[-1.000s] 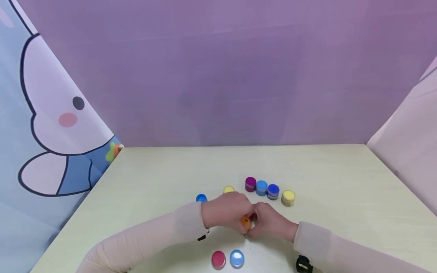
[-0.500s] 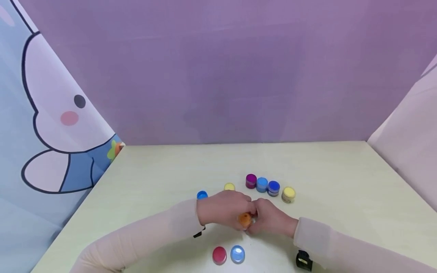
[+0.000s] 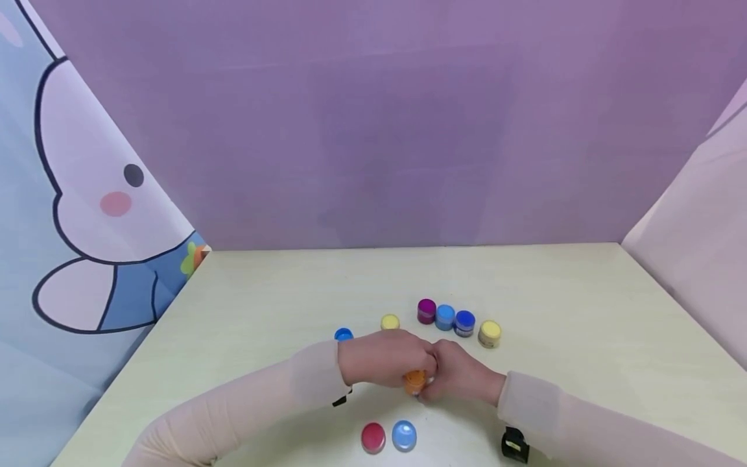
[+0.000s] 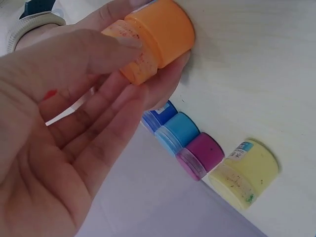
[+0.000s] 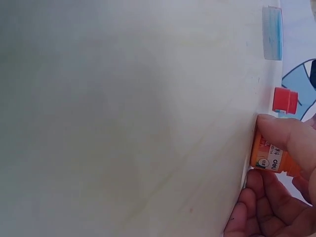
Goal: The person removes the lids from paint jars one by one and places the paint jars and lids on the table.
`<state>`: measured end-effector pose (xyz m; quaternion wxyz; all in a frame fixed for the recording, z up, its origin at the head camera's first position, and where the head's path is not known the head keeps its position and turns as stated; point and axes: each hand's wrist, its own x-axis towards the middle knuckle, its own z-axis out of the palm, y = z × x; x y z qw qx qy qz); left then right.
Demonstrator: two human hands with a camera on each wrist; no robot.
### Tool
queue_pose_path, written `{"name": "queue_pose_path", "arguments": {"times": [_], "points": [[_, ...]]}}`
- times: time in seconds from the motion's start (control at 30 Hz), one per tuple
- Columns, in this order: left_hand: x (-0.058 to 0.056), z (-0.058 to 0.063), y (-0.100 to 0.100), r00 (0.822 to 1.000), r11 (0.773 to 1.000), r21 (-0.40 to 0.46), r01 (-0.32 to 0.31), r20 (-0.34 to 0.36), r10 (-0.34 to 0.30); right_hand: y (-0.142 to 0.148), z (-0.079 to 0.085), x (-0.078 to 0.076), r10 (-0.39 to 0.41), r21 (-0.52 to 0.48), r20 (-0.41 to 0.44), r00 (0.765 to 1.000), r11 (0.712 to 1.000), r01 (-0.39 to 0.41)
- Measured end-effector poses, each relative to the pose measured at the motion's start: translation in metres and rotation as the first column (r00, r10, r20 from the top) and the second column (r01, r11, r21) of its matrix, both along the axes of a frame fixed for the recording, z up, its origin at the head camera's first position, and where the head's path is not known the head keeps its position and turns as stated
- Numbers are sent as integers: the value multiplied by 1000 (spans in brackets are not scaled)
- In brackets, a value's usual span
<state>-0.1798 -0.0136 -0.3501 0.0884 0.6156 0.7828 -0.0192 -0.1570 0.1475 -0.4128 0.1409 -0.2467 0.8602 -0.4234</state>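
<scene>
An orange paint jar (image 3: 415, 383) is between my two hands, low in the middle of the head view. My left hand (image 3: 382, 358) pinches its paint-smudged lid (image 4: 141, 61) between thumb and fingers. With thumb and fingers around the jar's body, my right hand (image 3: 463, 375) holds it from the other side, close over the table. The right wrist view shows the printed label (image 5: 270, 155) beside the right thumb. Nearer the person lie a red jar (image 3: 373, 438) and a light blue round piece (image 3: 404, 436).
Behind the hands stand purple (image 3: 426, 311), light blue (image 3: 445, 317), dark blue (image 3: 464, 323) and yellow (image 3: 489, 333) paint jars in a loose row. Another yellow jar (image 3: 390, 322) and a blue round piece (image 3: 343, 334) sit just beyond the left hand. A purple backdrop (image 3: 408, 130) rises at the table's far edge.
The left fingers have shifted around the orange lid, and more of the jar's side now shows in the head view. Both hands remain in nearly the same place.
</scene>
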Motion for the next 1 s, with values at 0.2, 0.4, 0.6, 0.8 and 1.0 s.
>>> {"name": "queue_pose_path", "arguments": {"times": [0.2, 0.4, 0.6, 0.8, 1.0], "points": [[0, 1, 0, 997, 998, -5, -59, 59, 59, -2, 2, -1, 9, 14, 5, 1000, 1000, -9], [-1, -1, 3, 989, 991, -25, -133, 62, 134, -3, 3, -1, 3, 37, 9, 1000, 999, -3], [1, 0, 3, 969, 969, -36, -243, 39, 244, -3, 3, -2, 11, 53, -25, 1000, 999, -10], [3, -4, 3, 942, 944, -17, -330, 50, 331, -2, 1, -4, 41, 45, -40, 998, 998, -39], [4, -6, 2, 932, 932, -4, -363, 25, 362, 0, 0, -5, 60, 43, -41, 997, 997, -58]]}}
